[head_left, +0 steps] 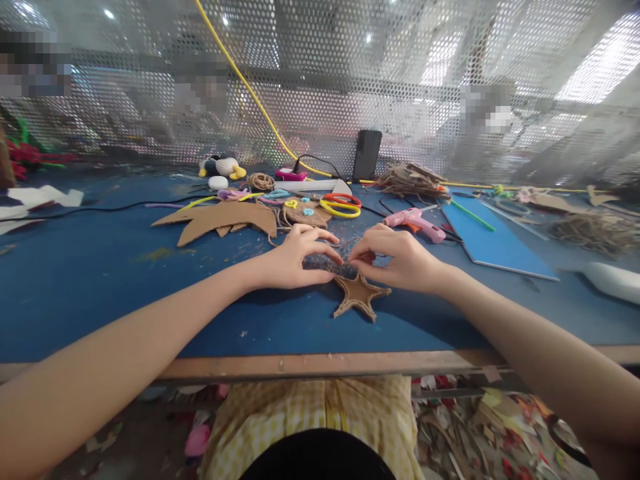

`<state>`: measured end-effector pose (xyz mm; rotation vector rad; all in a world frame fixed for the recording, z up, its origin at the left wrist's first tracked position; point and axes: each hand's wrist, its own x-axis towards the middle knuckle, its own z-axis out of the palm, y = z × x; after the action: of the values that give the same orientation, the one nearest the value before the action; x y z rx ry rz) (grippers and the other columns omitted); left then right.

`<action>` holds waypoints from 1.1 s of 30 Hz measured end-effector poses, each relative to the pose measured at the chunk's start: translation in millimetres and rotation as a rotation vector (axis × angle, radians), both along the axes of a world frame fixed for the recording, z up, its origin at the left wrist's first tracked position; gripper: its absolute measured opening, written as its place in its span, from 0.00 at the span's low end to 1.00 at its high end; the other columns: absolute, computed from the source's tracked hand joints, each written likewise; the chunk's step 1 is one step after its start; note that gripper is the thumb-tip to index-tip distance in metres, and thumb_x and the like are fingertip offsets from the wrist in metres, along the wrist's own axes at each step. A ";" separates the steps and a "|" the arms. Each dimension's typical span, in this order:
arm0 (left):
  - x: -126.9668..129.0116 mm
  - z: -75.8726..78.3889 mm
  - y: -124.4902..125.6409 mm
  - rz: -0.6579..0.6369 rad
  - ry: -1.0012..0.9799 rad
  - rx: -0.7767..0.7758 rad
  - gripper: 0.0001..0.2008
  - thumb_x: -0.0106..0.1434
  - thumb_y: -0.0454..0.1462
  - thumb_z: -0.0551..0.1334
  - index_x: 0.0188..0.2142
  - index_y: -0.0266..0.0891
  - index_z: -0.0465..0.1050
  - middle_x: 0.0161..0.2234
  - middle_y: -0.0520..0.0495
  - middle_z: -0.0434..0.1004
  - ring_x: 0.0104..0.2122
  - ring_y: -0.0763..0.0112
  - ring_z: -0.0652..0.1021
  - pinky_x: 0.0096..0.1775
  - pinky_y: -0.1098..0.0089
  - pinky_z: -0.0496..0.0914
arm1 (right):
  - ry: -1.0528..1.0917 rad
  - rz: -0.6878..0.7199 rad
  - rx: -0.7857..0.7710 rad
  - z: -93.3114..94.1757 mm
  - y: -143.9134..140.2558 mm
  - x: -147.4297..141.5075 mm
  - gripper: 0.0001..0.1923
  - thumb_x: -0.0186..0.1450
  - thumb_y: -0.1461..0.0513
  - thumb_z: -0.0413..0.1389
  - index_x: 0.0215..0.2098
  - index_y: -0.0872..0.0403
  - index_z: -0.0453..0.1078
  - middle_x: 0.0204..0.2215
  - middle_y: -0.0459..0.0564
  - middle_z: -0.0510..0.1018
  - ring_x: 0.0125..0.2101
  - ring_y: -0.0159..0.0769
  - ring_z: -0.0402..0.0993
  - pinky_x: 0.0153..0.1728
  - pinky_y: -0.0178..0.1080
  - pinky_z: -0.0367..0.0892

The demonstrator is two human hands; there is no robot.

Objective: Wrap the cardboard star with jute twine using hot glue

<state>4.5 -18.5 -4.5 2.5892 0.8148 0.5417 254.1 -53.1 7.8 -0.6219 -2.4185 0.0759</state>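
Note:
A small brown cardboard star (361, 294) lies on the blue table (100, 280) near its front edge. My left hand (295, 259) and my right hand (400, 259) meet over the star's upper point. Fingertips of both hands pinch that point, where a thin strand seems to run, though it is too small to make out. The star's lower arms lie flat on the table surface.
Behind my hands lie a large cardboard cutout (220, 219), a pink glue gun (415, 222), yellow and red rings (341, 205), a twine roll (261, 181), a blue board (493, 241) and a standing phone (367, 155). A perforated metal screen (320, 93) closes the back.

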 end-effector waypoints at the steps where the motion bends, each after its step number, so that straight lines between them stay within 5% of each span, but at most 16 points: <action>1: -0.8 0.0 -0.7 -0.006 0.017 0.007 0.09 0.61 0.41 0.69 0.42 0.50 0.82 0.60 0.50 0.72 0.62 0.47 0.63 0.65 0.43 0.55 | -0.032 0.017 -0.004 1.0 -0.4 0.3 0.05 0.69 0.65 0.57 0.38 0.52 0.75 0.29 0.45 0.80 0.30 0.31 0.74 0.40 0.39 0.66; 9: 2.2 0.8 -7.3 -0.067 0.017 0.053 0.01 0.58 0.37 0.69 0.32 0.46 0.81 0.58 0.49 0.73 0.61 0.48 0.63 0.65 0.43 0.56 | -0.180 0.046 -0.051 4.7 -4.1 1.4 0.06 0.70 0.64 0.55 0.39 0.51 0.75 0.33 0.46 0.82 0.36 0.34 0.75 0.46 0.43 0.60; 33: 1.5 -3.1 -4.6 -0.102 0.024 0.053 0.02 0.60 0.38 0.68 0.34 0.44 0.80 0.58 0.48 0.72 0.60 0.48 0.62 0.64 0.45 0.55 | -0.263 0.083 -0.005 2.6 -7.7 -2.5 0.09 0.72 0.63 0.54 0.38 0.52 0.76 0.32 0.46 0.81 0.34 0.33 0.73 0.49 0.45 0.55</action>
<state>6.0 -23.1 -7.6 2.6729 0.6795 0.5098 251.6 -60.8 10.4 -0.5633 -2.6985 0.0364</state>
